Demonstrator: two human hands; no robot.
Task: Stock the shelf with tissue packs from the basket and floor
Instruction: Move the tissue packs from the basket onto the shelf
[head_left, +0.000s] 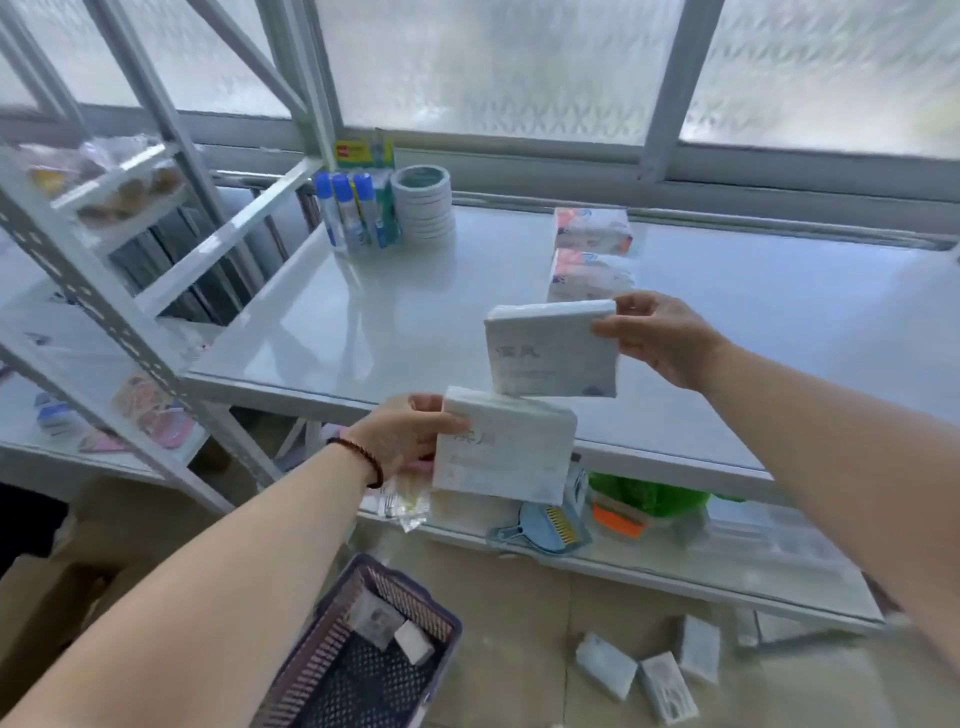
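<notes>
My right hand (657, 338) holds a white tissue pack (553, 356) upright by its right edge, above the front part of the white shelf board (363, 322). My left hand (402, 434) grips a second white tissue pack (504, 447) by its left edge, just below the shelf's front edge. Two patterned tissue packs (592, 231) lie in a row at the back of the shelf. The dark basket (374, 670) on the floor holds two small packs. Three more packs (649, 670) lie scattered on the floor at lower right.
Glue bottles (348, 213) and a stack of tape rolls (422, 205) stand at the shelf's back left. The lower shelf carries a blue brush (545, 525) and a green bag (649, 493). A second rack (104, 312) stands on the left, with cardboard boxes (47, 582) below it.
</notes>
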